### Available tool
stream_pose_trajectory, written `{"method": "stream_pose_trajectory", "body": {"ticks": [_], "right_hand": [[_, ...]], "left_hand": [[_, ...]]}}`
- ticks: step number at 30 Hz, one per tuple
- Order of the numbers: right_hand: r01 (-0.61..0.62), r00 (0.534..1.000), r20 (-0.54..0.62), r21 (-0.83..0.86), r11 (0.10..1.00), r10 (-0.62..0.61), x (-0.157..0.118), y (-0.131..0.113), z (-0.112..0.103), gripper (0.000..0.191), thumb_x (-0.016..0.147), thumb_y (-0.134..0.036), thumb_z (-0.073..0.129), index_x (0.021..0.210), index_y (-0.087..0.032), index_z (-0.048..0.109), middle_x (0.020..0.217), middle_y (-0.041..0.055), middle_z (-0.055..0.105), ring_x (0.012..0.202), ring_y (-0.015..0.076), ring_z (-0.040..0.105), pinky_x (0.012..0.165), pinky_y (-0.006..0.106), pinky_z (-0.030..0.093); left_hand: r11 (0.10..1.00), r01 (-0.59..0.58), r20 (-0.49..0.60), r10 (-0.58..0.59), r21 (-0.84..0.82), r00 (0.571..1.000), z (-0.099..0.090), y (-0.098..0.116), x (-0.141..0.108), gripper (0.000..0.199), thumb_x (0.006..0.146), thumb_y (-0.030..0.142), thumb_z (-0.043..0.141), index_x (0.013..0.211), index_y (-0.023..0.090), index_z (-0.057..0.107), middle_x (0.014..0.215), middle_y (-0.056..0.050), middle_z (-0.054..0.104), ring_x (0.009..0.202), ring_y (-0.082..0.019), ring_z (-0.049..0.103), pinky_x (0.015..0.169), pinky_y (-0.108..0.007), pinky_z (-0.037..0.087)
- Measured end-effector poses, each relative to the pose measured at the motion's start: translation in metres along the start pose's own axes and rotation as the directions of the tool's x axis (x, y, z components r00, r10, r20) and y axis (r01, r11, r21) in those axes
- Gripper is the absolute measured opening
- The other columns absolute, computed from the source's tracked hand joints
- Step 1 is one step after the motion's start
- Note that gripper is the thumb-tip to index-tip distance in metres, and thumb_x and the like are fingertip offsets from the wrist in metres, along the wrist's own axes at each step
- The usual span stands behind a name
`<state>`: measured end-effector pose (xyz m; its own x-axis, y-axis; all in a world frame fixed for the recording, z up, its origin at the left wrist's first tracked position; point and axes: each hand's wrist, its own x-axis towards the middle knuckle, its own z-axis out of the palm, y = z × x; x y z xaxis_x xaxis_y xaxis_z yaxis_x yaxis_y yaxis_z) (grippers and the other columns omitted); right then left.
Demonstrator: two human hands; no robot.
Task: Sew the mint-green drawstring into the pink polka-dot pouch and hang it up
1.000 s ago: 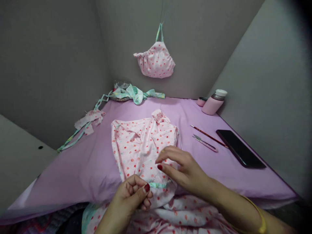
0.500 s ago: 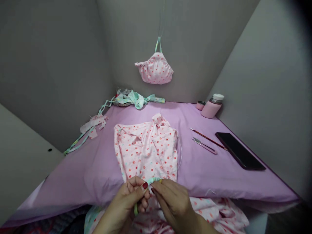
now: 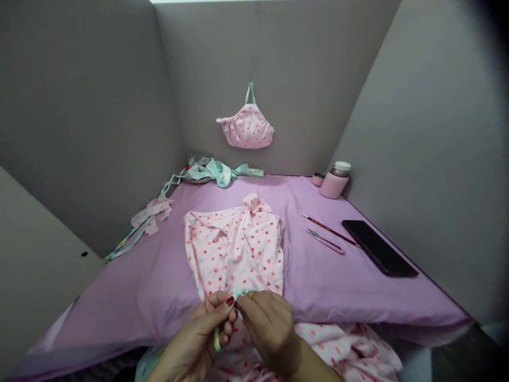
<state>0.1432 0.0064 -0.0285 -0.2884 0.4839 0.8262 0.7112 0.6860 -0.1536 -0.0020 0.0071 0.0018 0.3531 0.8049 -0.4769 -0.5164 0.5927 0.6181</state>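
Note:
A pink cloth with a red flower print [image 3: 234, 254] lies over the front of the table and reaches my hands. At its near edge is a narrow mint-green fabric strip [image 3: 240, 293]. My left hand [image 3: 210, 323] is closed, pinching that strip between thumb and forefinger, with a yellow-green end of it hanging under the fingers. Right beside it, my right hand [image 3: 268, 326] is closed with its fingertips on the same strip. Whether it also holds something small, such as a needle, is hidden. A pale thread [image 3: 289, 249] curves along the cloth's right side.
Thread snips [image 3: 325, 242], a red pencil [image 3: 331, 229] and a black phone [image 3: 377, 246] lie at right, with a pink jar [image 3: 334, 181] behind. Green fabric strips [image 3: 222, 172] and scraps [image 3: 153, 212] lie back and left. A small printed pouch [image 3: 248, 127] hangs ahead. Grey panels surround the table.
The view has tilted up and shifted slightly, so the hanging pouch sits lower in it. Both hands keep their pinch at the green strip, with little visible movement.

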Motion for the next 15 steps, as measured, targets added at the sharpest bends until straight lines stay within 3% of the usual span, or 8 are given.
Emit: {"method": "stream_pose_trajectory", "body": {"ticks": [4, 8, 12, 15], "right_hand": [[0.037, 0.997, -0.071, 0.016, 0.999, -0.036, 0.003, -0.001, 0.002, 0.013, 0.084, -0.011, 0.048, 0.092, -0.01, 0.058, 0.068, 0.0066, 0.063, 0.062, 0.0154, 0.058, 0.058, 0.026, 0.045], [-0.003, 0.999, -0.038, 0.04, 0.999, 0.004, 0.006, -0.004, 0.005, 0.017, 0.086, -0.012, 0.043, 0.084, -0.013, 0.06, 0.064, 0.0053, 0.061, 0.057, 0.0147, 0.055, 0.053, 0.025, 0.043], [-0.168, 0.986, 0.037, 0.195, 0.966, 0.164, 0.003, -0.004, -0.004, 0.022, 0.087, -0.014, 0.04, 0.076, -0.015, 0.059, 0.062, 0.004, 0.054, 0.055, 0.0131, 0.052, 0.05, 0.022, 0.042], [-0.393, 0.919, 0.135, 0.405, 0.826, 0.371, 0.001, 0.002, -0.032, 0.02, 0.088, -0.022, 0.042, 0.074, -0.017, 0.056, 0.069, 0.0049, 0.056, 0.063, 0.0139, 0.056, 0.054, 0.022, 0.045]], "left_hand": [[1.0, 0.017, -0.033, -0.017, -0.008, 0.999, 0.001, 0.001, -0.001, 0.029, 0.05, 0.018, 0.085, 0.066, 0.011, 0.062, 0.055, 0.002, 0.061, 0.045, -0.003, 0.051, 0.043, -0.011, 0.042], [1.0, -0.007, -0.06, 0.007, 0.007, 0.998, 0.001, 0.001, 0.001, 0.029, 0.052, 0.019, 0.084, 0.069, 0.012, 0.062, 0.054, 0.003, 0.059, 0.042, -0.003, 0.051, 0.04, -0.01, 0.04], [0.995, -0.059, -0.081, 0.066, 0.08, 0.995, -0.006, -0.001, 0.007, 0.029, 0.056, 0.022, 0.082, 0.071, 0.015, 0.059, 0.053, 0.004, 0.059, 0.042, -0.004, 0.052, 0.041, -0.011, 0.04], [0.984, -0.068, -0.048, 0.077, 0.162, 0.996, -0.012, -0.003, 0.01, 0.031, 0.056, 0.027, 0.082, 0.068, 0.015, 0.056, 0.051, 0.004, 0.059, 0.039, -0.004, 0.049, 0.039, -0.012, 0.037]]}}
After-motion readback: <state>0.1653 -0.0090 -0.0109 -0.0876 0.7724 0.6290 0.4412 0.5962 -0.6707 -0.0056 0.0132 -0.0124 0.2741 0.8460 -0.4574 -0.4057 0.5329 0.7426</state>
